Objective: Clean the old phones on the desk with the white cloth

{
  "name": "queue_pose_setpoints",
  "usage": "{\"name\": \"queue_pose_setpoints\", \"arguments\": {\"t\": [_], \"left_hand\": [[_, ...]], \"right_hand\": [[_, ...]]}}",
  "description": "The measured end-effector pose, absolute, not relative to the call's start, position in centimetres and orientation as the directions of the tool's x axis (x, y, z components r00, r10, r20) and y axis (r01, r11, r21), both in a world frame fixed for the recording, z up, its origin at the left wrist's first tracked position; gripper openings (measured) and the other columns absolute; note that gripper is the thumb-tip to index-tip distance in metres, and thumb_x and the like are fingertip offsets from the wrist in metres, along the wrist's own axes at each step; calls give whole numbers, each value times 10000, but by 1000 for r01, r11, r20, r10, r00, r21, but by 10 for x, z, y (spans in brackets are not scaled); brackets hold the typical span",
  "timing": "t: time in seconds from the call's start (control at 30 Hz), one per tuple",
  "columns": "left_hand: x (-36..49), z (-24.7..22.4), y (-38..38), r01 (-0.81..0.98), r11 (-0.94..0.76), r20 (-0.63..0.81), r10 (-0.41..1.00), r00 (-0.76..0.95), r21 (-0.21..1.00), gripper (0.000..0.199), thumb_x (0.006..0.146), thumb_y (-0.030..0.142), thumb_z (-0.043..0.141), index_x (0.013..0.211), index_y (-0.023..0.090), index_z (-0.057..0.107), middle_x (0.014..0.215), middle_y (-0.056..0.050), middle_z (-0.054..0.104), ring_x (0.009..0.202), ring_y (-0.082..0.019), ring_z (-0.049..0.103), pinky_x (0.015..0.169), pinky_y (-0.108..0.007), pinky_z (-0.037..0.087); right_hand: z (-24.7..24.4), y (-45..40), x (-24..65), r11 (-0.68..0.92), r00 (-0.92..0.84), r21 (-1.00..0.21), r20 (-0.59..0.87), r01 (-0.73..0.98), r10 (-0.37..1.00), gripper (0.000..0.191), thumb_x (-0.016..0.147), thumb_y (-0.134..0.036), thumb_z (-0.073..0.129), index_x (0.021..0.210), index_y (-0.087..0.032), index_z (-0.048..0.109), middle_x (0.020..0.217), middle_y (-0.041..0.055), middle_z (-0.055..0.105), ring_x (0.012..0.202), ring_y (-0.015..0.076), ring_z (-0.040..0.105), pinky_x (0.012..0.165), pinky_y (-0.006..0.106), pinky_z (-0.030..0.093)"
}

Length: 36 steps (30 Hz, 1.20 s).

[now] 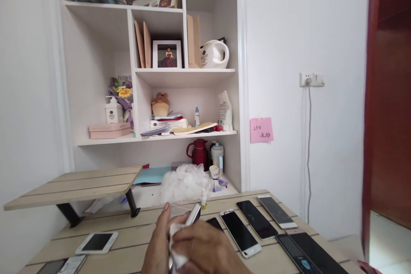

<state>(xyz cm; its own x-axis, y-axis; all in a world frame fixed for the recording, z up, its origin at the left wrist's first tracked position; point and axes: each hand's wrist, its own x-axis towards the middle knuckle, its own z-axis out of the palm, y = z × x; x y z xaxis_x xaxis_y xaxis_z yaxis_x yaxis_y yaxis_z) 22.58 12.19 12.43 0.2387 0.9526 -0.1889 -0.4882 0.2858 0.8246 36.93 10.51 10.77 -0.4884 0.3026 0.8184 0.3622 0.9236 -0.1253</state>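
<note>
At the bottom middle of the head view, my left hand (157, 244) grips a silver-edged smartphone (193, 215), which stands on its end. My right hand (204, 248) presses a white tissue (176, 239) against the phone, and the fingers cover most of the phone's face. Several smartphones lie on the pale wooden table (112, 229). The nearest to my right hand is a white-framed phone (240, 233), with a dark phone (257, 219) and a silver one (276, 212) beyond it. A white phone (96, 242) lies to the left of my hands.
A raised wooden board on black legs (73, 188) stands left of the table. Behind my hands lies a crumpled clear plastic bag (184, 184). White shelves (186, 77) hold bottles, a red flask and papers. A wall socket with a cable (308, 79) is at right.
</note>
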Motion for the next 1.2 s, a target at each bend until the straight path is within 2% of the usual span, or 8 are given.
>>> {"name": "queue_pose_setpoints", "arguments": {"t": [0.13,0.2,0.33,0.47,0.6,0.8,1.03,1.2], "left_hand": [[226,117,125,-457,259,-111,939,325,851,537,930,502,505,1003,28,749,837,-156,783,802,-276,735,674,-290,527],[225,113,128,-448,261,-119,940,319,855,516,906,508,554,996,39,748,833,-151,782,802,-282,735,675,-295,529],[223,111,133,-536,276,-167,956,243,798,416,821,453,703,977,69,735,796,-114,776,802,-296,734,642,-300,537],[224,109,134,-581,225,-139,972,189,782,242,807,308,736,963,124,741,811,-74,784,883,-285,731,784,-311,546],[224,108,134,-523,143,24,954,299,840,417,821,476,680,881,73,766,881,-126,788,996,-310,697,866,-320,516],[217,111,138,-466,306,-167,934,316,830,488,776,492,720,1013,65,738,827,-107,781,893,-279,724,718,-273,533],[230,99,140,-538,222,-54,949,309,813,484,724,509,756,1003,114,748,804,-97,779,815,-332,725,748,-374,557],[223,105,137,-503,256,-105,946,308,826,501,773,528,706,1007,87,746,748,-104,771,785,-313,730,712,-356,555]], "right_hand": [[110,107,382,766,-210,-203,891,610,403,292,932,-92,492,1156,-171,663,1257,155,587,959,211,682,863,328,580],[105,108,381,729,-169,-220,892,648,419,321,910,-73,478,1151,-185,657,1252,153,555,878,192,675,798,325,590],[100,106,367,850,-347,-155,865,503,363,282,904,-85,575,1139,-217,656,1110,84,646,968,186,653,840,241,564],[109,105,368,890,-411,-44,875,454,254,258,914,-76,593,1122,-211,664,1069,59,714,911,185,653,824,254,566],[109,108,376,795,-243,-111,919,596,311,318,939,-53,491,1180,-183,654,1117,103,693,960,211,654,851,327,572],[99,109,359,924,-473,-96,836,371,277,216,911,-98,659,1091,-212,692,1085,39,726,977,162,669,903,188,526],[114,108,381,821,-274,-115,909,559,314,336,899,-21,508,1141,-185,671,1082,101,713,923,223,661,832,340,569],[101,112,367,890,-425,-112,848,442,318,255,902,-84,642,1113,-222,679,1086,40,729,972,185,675,869,246,560]]}}
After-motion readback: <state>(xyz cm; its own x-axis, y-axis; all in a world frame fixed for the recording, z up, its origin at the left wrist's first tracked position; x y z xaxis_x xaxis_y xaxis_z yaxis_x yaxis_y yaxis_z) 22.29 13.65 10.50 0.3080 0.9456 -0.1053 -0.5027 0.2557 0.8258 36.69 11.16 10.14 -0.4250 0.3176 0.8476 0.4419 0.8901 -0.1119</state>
